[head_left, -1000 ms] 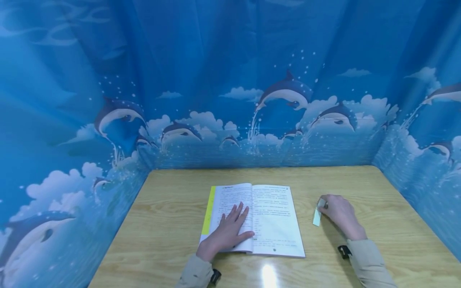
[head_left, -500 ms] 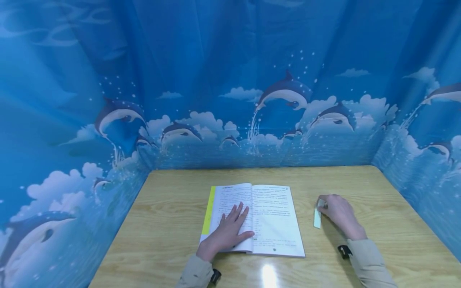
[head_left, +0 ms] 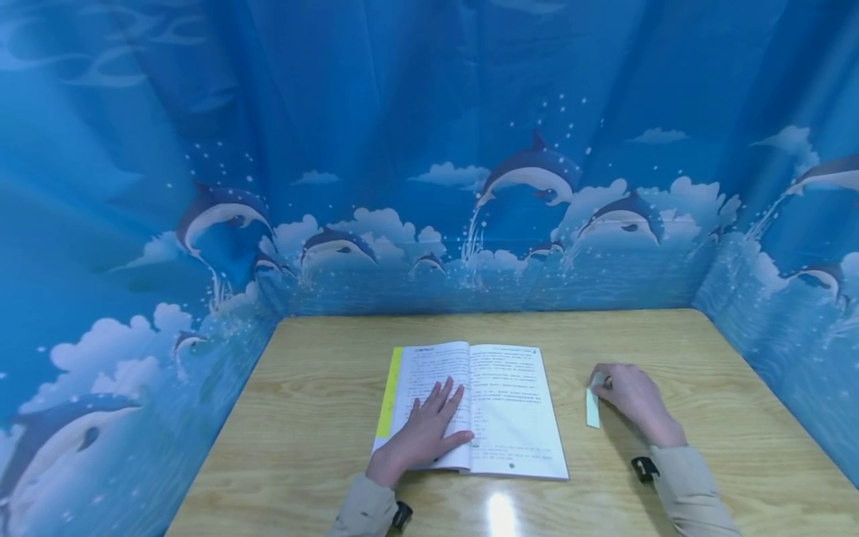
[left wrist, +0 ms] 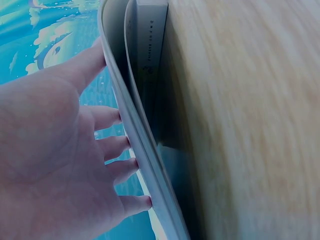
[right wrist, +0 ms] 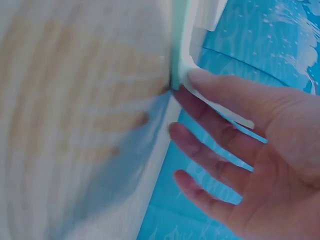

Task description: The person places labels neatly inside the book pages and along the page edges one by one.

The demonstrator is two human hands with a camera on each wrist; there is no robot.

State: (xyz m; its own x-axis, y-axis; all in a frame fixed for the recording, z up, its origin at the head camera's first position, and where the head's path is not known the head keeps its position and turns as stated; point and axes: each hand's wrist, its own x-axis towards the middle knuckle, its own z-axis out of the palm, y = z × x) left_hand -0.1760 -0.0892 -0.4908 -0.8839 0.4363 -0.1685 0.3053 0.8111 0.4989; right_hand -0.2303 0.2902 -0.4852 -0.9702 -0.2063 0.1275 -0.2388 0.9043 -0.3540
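An open book [head_left: 513, 403] with printed pages and a yellow strip down its left edge lies in the head view. My left hand [head_left: 428, 431] rests flat on the left page, fingers spread and thumb reaching across the fold. The left wrist view shows the fingertips along the book's page edges [left wrist: 142, 135]. To the right of the book, my right hand [head_left: 631, 393] pinches the far end of a narrow pale green strip [head_left: 593, 410] between thumb and forefinger. In the right wrist view, the strip [right wrist: 179, 40] stands close over the table, the other fingers apart from it.
The wooden table [head_left: 322, 388] extends around the book on all sides. A blue curtain [head_left: 403, 134] printed with dolphins closes off the back and both sides. Black straps [head_left: 645, 469] circle the wrists at the beige sleeves.
The green strip's near end has swung slightly right and toward me, so it now points almost straight at the near edge. My left hand and the book have stayed in place.
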